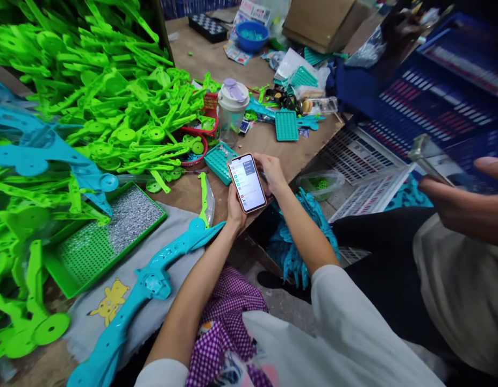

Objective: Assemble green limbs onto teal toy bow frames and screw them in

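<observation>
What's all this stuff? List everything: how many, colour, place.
Phone: one, white-screened, centre
Plastic parts: many, lime, left
Long part: one, turquoise, lower left
Other parts: several, turquoise, far left, low centre
Tray: one, green, left, holding silvery bits
Cloth: one, grey, beside tray
Cup: one, clear, behind phone
Baskets: two, red, left of cup
Grid trays: several, teal, on table
Bowl: one, blue, back
Box: one, brown, back
Crates: several, blue, white, right
Co-worker's hand: one, holding device, right edge
Left hand: one, bare, holding phone
Right hand: one, bare, at phone's edge
</observation>
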The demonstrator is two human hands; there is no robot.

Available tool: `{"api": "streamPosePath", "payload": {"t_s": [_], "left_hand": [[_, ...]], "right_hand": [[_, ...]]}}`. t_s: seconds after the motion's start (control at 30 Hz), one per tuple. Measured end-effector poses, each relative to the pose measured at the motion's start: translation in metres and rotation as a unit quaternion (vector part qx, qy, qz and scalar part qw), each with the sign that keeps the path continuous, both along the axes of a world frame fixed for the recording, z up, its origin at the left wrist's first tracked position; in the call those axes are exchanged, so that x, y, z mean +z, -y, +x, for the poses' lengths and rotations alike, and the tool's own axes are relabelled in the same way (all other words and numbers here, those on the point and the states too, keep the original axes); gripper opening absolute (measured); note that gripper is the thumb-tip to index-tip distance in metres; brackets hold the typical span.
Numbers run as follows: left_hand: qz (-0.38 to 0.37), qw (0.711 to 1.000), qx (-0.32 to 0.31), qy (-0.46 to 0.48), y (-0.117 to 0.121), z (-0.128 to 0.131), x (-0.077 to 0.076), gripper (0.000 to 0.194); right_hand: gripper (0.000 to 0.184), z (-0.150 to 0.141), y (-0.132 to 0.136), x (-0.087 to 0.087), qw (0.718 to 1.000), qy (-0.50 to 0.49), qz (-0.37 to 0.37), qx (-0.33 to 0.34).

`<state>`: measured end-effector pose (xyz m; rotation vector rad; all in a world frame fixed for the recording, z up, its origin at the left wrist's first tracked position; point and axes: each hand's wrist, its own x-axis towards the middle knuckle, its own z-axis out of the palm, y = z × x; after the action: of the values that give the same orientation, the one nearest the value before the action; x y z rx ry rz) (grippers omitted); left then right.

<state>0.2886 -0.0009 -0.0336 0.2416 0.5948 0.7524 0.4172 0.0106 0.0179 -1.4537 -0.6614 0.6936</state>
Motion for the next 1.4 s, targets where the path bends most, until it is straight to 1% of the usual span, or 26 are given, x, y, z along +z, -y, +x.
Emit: {"api": "streamPosePath", "payload": {"t_s": [0.1, 0.33, 0.47, 0.6, 0.77, 0.9, 1.1, 1.23, 1.4], "left_hand": [[0.024, 1.0, 0.019, 0.001, 0.001, 0.001, 0.001, 0.038], [0.015, 1.0, 0.009, -0.006, 0.002, 0.002, 0.009, 0.041], [0.01, 1.0, 0.009, -0.01, 0.002, 0.003, 0.009, 0.042], [0.012, 1.0, 0.019, -0.008, 0.001, 0.004, 0.004, 0.041], [0.015, 1.0, 0.027, 0.001, 0.001, 0.005, 0.001, 0.042], [0.011, 1.0, 0.019, -0.004, 0.001, 0.004, 0.003, 0.045], [0.015, 1.0, 0.022, -0.006, 0.002, 0.004, 0.005, 0.045], [0.017, 1.0, 0.024, 0.0, 0.002, 0.003, 0.007, 0.044], [0.006, 1.0, 0.006, -0.002, 0.002, 0.002, 0.011, 0.048]], "right_hand": [[0.036, 0.0, 0.003, 0.0, 1.0, 0.008, -0.007, 0.007], [0.035, -0.003, 0.012, 0.004, 0.999, 0.016, -0.011, 0.03], [0.037, -0.002, 0.014, 0.003, 0.998, 0.023, -0.032, 0.038], [0.037, -0.003, 0.014, 0.0, 0.998, 0.023, -0.034, 0.036], [0.038, -0.003, 0.01, -0.008, 0.999, 0.026, -0.015, 0.025], [0.039, -0.004, 0.008, -0.01, 1.0, 0.018, -0.006, 0.02], [0.039, -0.008, 0.01, -0.006, 0.999, 0.016, -0.026, 0.011], [0.04, -0.008, 0.01, -0.006, 0.999, 0.022, -0.031, 0.015], [0.041, -0.008, 0.008, -0.008, 0.999, 0.01, -0.024, 0.021]]}}
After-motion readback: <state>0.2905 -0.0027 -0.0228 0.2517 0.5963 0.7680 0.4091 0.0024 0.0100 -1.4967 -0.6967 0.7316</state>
